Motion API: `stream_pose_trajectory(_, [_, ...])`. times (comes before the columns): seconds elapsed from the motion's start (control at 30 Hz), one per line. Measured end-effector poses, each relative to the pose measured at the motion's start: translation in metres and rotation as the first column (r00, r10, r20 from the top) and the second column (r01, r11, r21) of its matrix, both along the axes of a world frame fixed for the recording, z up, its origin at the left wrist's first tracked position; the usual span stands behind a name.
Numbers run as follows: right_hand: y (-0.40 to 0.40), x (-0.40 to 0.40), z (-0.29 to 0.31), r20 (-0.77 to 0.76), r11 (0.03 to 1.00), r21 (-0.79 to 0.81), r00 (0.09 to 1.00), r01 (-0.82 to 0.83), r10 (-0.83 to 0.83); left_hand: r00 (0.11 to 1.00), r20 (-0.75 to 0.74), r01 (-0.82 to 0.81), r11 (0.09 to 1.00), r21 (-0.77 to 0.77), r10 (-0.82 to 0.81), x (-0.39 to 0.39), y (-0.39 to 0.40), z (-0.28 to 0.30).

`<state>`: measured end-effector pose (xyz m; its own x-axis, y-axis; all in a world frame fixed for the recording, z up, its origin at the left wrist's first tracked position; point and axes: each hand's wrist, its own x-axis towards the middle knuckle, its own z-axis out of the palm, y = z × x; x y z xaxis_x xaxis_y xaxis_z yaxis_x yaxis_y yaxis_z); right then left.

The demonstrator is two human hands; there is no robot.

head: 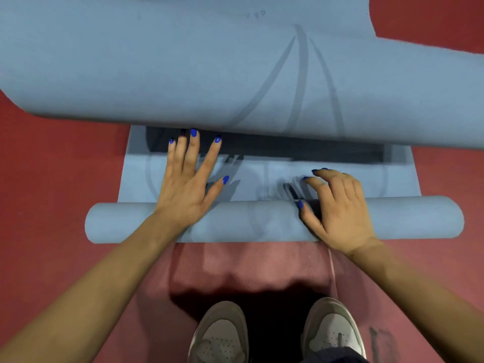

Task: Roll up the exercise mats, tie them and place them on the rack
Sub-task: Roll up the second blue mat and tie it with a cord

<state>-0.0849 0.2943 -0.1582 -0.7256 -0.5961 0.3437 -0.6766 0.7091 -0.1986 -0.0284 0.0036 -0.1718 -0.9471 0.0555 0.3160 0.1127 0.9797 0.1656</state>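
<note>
A blue exercise mat [235,74] lies across the red floor. Its far part bulges up in a big curved fold, and its near end is rolled into a thin tube [262,221]. My left hand [187,184] lies flat with its fingers spread; the palm rests on the tube and the fingers reach over the flat stretch beyond it. My right hand [337,208] sits on the tube further right, fingers bent, thumb pressed against the roll. A dark gap shows under the raised fold.
A pink mat [248,265] lies flat on the floor just behind the roll, under my feet. My two grey shoes [275,334] stand at the bottom edge. Red floor [52,166] shows on both sides.
</note>
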Motion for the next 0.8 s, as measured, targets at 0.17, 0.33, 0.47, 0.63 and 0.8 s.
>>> stream_pose_trajectory(0.17, [-0.001,-0.002,-0.001,-0.007,1.0,-0.014,1.0,-0.026,0.026,0.997,0.054,-0.048,0.998,0.033,0.047,0.0,0.0,-0.002])
stream_pose_trajectory(0.33, [0.004,0.009,-0.005,-0.076,0.998,-0.011,0.995,-0.062,0.061,0.998,0.035,-0.053,0.997,0.052,0.052,0.019,0.013,0.008])
stream_pose_trajectory(0.47, [-0.004,-0.012,-0.002,-0.16,0.998,-0.005,0.985,-0.062,0.06,0.983,0.13,-0.141,0.988,0.056,0.133,0.035,0.027,0.017])
stream_pose_trajectory(0.63, [-0.011,-0.037,-0.002,-0.181,0.998,-0.012,0.981,-0.07,0.066,0.966,0.208,-0.172,0.983,0.068,0.155,0.047,0.037,0.019])
stream_pose_trajectory(0.8, [-0.01,-0.033,-0.004,-0.139,0.998,-0.037,0.989,-0.055,0.049,0.984,0.138,-0.113,0.993,-0.022,0.115,0.054,0.043,0.017])
